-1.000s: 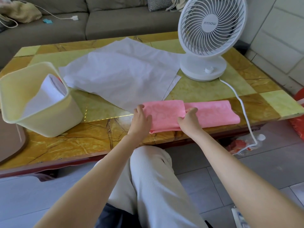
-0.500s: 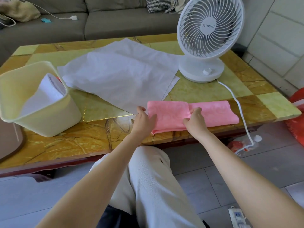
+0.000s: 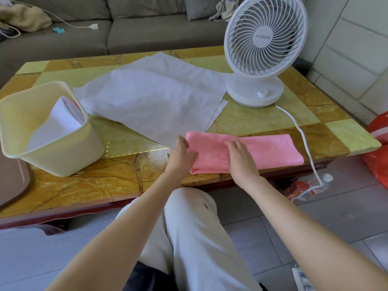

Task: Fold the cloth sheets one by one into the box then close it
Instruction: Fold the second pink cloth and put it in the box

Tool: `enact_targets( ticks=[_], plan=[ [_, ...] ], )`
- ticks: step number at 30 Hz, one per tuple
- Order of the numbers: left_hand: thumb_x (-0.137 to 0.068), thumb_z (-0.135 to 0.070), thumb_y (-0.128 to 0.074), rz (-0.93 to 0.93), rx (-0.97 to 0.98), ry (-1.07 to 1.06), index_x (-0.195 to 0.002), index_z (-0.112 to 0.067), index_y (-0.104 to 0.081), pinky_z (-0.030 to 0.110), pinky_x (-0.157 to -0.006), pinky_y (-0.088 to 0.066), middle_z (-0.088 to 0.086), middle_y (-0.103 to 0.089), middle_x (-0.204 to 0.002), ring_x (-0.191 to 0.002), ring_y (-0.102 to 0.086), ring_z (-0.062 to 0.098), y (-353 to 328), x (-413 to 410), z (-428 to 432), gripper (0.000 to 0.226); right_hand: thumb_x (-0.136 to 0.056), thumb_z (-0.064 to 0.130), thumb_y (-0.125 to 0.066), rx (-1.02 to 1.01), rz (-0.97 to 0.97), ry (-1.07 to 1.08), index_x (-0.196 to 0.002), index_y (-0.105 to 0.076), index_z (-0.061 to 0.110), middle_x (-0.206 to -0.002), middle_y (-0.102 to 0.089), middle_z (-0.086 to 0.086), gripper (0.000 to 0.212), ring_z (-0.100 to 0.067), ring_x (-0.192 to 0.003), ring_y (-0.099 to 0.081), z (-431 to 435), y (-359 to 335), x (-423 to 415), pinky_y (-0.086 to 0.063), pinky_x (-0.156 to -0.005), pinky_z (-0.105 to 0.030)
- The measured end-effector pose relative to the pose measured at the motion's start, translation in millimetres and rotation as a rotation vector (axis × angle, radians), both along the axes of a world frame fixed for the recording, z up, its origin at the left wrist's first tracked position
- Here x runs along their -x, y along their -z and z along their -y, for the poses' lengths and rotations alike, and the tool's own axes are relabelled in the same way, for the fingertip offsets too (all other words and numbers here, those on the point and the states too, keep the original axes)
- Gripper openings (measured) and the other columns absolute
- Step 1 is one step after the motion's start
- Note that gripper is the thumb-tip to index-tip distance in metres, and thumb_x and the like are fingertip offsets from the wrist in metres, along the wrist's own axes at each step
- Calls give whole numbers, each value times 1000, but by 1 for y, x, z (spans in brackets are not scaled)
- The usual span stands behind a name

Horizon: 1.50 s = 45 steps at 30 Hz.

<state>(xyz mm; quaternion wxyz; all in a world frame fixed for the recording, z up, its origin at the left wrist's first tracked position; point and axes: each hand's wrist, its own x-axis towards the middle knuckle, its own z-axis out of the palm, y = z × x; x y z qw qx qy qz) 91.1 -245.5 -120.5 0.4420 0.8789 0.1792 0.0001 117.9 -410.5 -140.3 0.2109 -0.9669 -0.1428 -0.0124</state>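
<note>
A pink cloth [image 3: 266,149], folded into a long strip, lies along the table's near edge. My left hand [image 3: 181,156] grips its left end, thumb on top and fingers tucked at the edge. My right hand [image 3: 241,157] lies flat on the strip's middle with straight fingers pressing it down. Behind the pink cloth, white cloth sheets [image 3: 155,97] lie spread over the table's centre. A pale yellow box [image 3: 63,158] stands at the left with a folded white cloth [image 3: 60,120] leaning inside it.
A white desk fan [image 3: 262,49] stands at the back right; its white cord [image 3: 302,139] runs past the pink cloth's right end and off the table edge. A brown flat piece [image 3: 14,183] lies at the far left. A grey sofa sits behind the table.
My right hand has opened from gripping the fold and now lies flat on the pink cloth. My left hand stays at the left end. The view has shifted slightly.
</note>
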Motion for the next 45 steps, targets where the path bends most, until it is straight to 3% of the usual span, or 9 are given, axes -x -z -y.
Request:
enact_targets(
  ticks=[5,9,11,15,22,29,35,42,45],
  plan=[
    [-94,-14,-51,41,17,-49,-116,-9,-41,32,-54,-48,2,-56,-76,-55,-57,19,-5,9,-37,25,-93,-9,-34,-22,-220,-151,-145,-35,11,-154,-27,-6,55,-21,-143,-22,-29,2,2,-20,-116,-34],
    [-82,-28,-69,-59,55,98,-131,-16,-35,41,-87,-53,6,-51,-117,-97,-58,24,-1,24,-58,61,-97,1,-37,-33,-225,-175,-143,-37,10,-154,-27,-8,48,-22,-144,-20,-47,8,-4,-19,-118,-36],
    [-76,-24,-74,-62,-12,153,-134,-19,-34,37,-88,-50,6,-48,-125,-102,-55,24,4,31,-63,70,-98,5,-37,-37,-232,-180,-143,-38,9,-154,-28,-8,46,-22,-144,-20,-49,7,-4,-19,-118,-35],
    [-83,-12,-65,9,-126,109,-131,-13,-37,30,-80,-44,11,-52,-124,-91,-56,23,8,35,-64,55,-99,10,-37,-25,-242,-190,-144,-36,10,-155,-26,-7,45,-21,-145,-19,-47,4,-3,-18,-117,-35],
    [-85,10,-39,32,-264,151,-129,-4,-34,22,-76,-31,19,-47,-124,-107,-49,32,12,35,-59,47,-100,15,-37,29,-272,-198,-146,-31,13,-157,-21,-4,46,-19,-146,-15,-45,-4,-5,-19,-116,-36],
    [-87,-13,-60,-99,447,-99,-133,-6,-28,35,-81,-53,5,-53,-95,-78,-57,19,-5,31,-63,56,-103,14,-31,88,-309,-229,-150,-21,14,-159,-7,-3,48,-18,-148,-2,-43,-2,-4,-13,-117,-34],
    [-84,1,-52,-57,446,-241,-127,-3,-39,29,-69,-50,5,-55,-80,-65,-55,16,-13,29,-51,45,-102,9,-31,103,-282,-263,-149,-21,11,-158,-12,-6,48,-21,-147,-7,-46,3,-7,-17,-116,-32],
    [-85,-2,-52,374,105,-215,-113,-9,-44,23,-60,-45,-5,-48,-79,-65,-48,8,-66,33,-47,31,-94,4,-43,-153,-332,-367,-151,-16,14,-156,-20,-8,65,-25,-144,-22,-97,-14,-2,-22,-118,-35],
    [-87,-7,-55,491,0,-149,-109,-12,-45,23,-62,-46,-16,-48,-82,-67,-50,1,-83,33,-40,25,-98,8,-40,-264,-331,-355,-139,-41,8,-139,-47,-14,41,-25,-126,-48,-105,-45,-2,-41,-99,-28]
  ],
)
